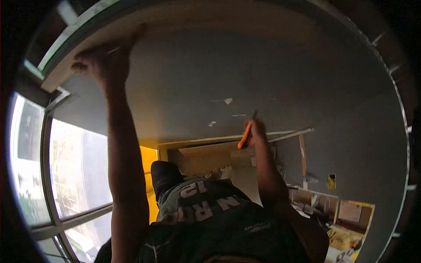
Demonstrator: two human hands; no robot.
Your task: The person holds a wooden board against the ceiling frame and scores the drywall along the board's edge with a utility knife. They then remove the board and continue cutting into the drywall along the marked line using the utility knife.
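Observation:
My left hand (105, 63) is raised at the upper left, thumb and fingers spread. It rests against a brown strip (210, 22) that borders the top of a large dark grey panel (184, 74). It is dim and slightly blurred, and nothing shows in its grip. Lower and to the right, my right hand (258, 130) is closed around an orange-handled utility knife (244, 136). A thin dark tip sticks up above the fingers, close in front of the panel. White scuffs (228, 101) mark the grey surface nearby.
Bright framed windows (79, 171) stand on the left, with a yellow surface (149, 175) beside them. Light strips (289, 135) edge the panel's lower side. A small cutout with something yellow (331, 181) sits at the right. Cluttered items (346, 241) lie at the lower right.

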